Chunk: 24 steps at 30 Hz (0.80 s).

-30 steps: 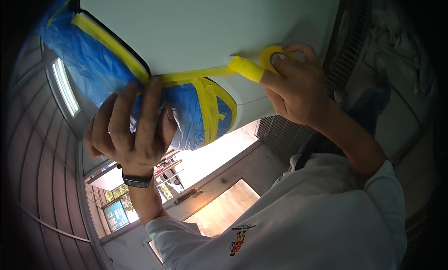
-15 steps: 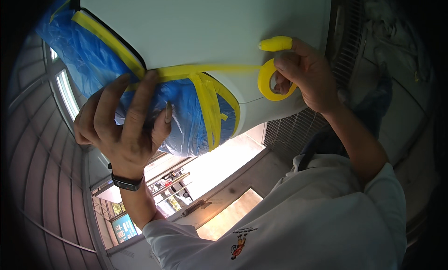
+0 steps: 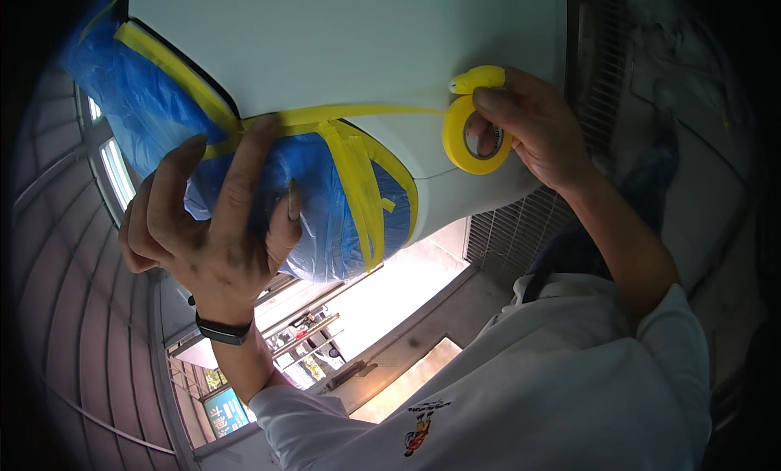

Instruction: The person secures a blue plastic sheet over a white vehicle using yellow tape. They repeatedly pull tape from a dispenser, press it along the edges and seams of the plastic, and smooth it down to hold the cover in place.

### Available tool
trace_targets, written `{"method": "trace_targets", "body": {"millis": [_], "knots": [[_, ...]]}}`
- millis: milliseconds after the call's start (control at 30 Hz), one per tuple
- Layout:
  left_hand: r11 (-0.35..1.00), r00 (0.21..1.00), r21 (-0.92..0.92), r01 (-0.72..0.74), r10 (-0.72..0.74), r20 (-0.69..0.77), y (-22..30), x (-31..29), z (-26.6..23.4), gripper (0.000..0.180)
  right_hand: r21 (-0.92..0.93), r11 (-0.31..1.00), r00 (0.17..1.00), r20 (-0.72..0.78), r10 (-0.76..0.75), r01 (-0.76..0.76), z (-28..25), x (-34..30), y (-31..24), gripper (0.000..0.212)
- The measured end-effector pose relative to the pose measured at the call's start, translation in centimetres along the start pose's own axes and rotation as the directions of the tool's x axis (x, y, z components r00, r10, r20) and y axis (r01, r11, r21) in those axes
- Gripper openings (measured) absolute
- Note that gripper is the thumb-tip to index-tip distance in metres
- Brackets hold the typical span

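Observation:
My right hand [image 3: 547,137] grips a roll of yellow masking tape [image 3: 454,141], thumb on its upper rim and a fingertip showing through the core. One finger of this hand is wrapped in yellow. From the roll a yellow tape strip [image 3: 358,111] runs left across a pale car-body panel [image 3: 333,48]. My left hand [image 3: 213,243] has its fingers spread, the index fingertip pressing the strip's left end at the panel's dark-edged corner. Beneath this hand, blue plastic sheeting [image 3: 321,198] covers a rounded part, with wide yellow tape bands [image 3: 358,190] across it.
More yellow tape [image 3: 171,68] follows the dark seam at upper left. A slatted floor grate [image 3: 512,235] lies past the panel's lower right edge. Ribbed wall panels [image 3: 81,259] fill the left side, and a bright opening [image 3: 390,280] shows below.
The roll has tilted a little in my right hand, with more of its core side showing. The strip bows slightly upward now. My left index fingertip still presses near the corner.

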<state>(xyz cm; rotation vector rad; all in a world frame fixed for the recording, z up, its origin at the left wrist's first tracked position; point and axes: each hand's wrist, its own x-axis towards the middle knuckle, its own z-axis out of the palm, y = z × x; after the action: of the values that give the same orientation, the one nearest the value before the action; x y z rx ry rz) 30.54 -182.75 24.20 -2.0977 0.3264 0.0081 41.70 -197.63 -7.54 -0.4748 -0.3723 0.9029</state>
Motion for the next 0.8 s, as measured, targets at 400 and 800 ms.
{"method": "trace_targets", "body": {"millis": [400,800], "knots": [[0.988,0.996,-0.137,-0.069,0.076,0.054,-0.9,1.3,-0.1,0.059,-0.041,0.999,0.999,0.042,0.019,-0.018,0.1,0.0,1.6,0.026],[0.992,0.993,-0.064,-0.111,0.114,0.044,-0.1,1.2,0.2,0.061,0.020,0.991,0.992,0.002,0.129,-0.129,0.6,-1.6,0.4,0.037]]}}
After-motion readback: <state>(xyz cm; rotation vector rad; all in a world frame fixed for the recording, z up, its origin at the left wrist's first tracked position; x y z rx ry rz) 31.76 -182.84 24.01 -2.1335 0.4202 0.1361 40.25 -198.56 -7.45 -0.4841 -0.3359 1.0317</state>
